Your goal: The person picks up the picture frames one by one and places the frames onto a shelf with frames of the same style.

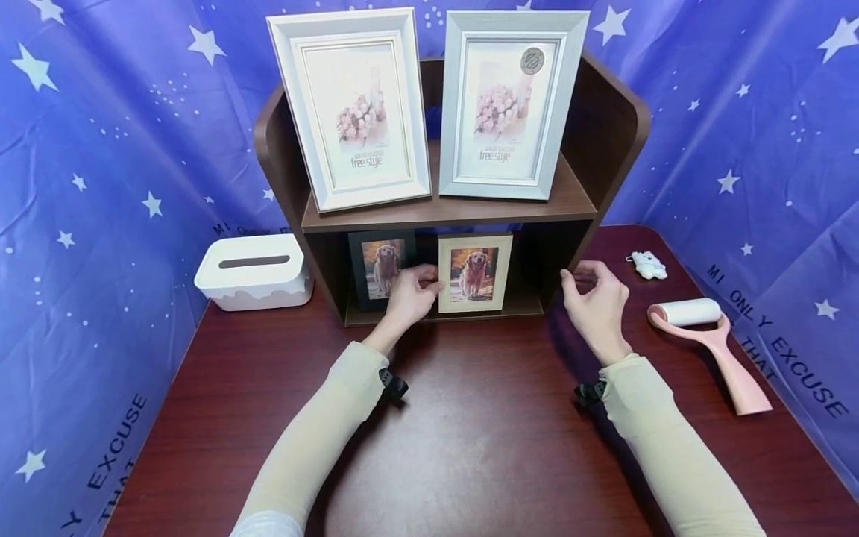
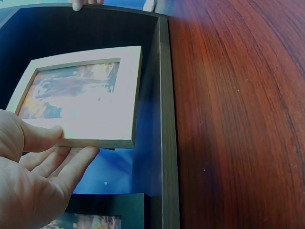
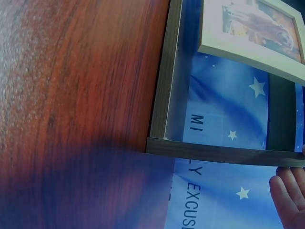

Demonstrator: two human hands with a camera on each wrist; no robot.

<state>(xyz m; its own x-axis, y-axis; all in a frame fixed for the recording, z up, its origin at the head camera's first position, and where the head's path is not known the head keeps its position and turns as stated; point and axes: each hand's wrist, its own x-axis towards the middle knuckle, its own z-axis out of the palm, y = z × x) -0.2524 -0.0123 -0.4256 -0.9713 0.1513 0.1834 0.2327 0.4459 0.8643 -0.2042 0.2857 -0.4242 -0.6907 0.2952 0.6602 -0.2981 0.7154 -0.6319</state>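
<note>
My left hand [image 1: 411, 297] pinches the left edge of a cream picture frame [image 1: 441, 291], which stands upright in the lower compartment of a dark brown shelf [image 1: 443, 216]. In the left wrist view the thumb lies on the front of the frame and the fingers are behind it. Just to the left stands a black picture frame [image 1: 358, 280], partly covered by that hand. Both frames carry a photo of a golden dog. At the shelf's right side panel, my right hand [image 1: 599, 306] grips the front edge, fingers outside and thumb tip at the inner side.
On the upper shelf stand a white picture frame [image 1: 302, 97] and a grey-blue one [image 1: 567, 112]. A white tissue box [image 1: 258, 287] sits at the left. To the right lie a pink-handled lint roller [image 1: 728, 350] and a small white figurine [image 1: 647, 265] on the reddish table [image 1: 456, 432].
</note>
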